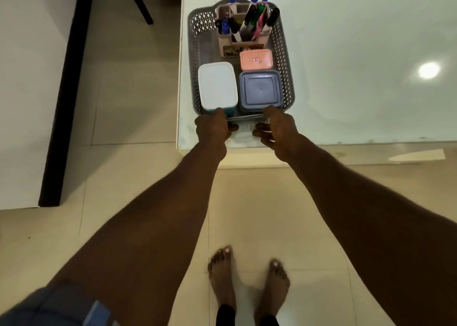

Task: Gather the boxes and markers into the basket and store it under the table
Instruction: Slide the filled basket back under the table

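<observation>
1. Grey perforated plastic basket [284,61], rectangular, lattice walls. It stands on the pale glossy counter [358,78] at its near left corner, directly ahead of both grips. Judged light and fairly stiff, though lattice walls of this kind may flex under load; the near rim is the natural hold.

2. Contents, from the grips outward: a white-lidded rectangular box with a teal base [217,86] just beyond the left grip; a blue-grey square lidded box [261,89] just beyond the right grip; a small pink lidded box [256,59] behind the blue-grey one; a beige compartmented pen holder [241,41] farthest away, carrying upright markers with blue, black and green caps [257,16].

3. Handling judgement: the load is modest but top-heavy at the far end, since the markers stand tall and loose in the holder. Tilting the basket could tip them out. The smooth lids look slippery, but the boxes sit below the rim.

4. Left hand [212,128]: grip closed over the near rim of the basket, thumb on top, fingers curled beneath the edge.

5. Right hand [274,128]: grip likewise taken on the near rim, thumb above, fingers loosely curled below; whether they press firmly cannot be told.

6. Both grips sit close together on one short side; a hold on the two long sides would likely balance better for lowering.
</observation>
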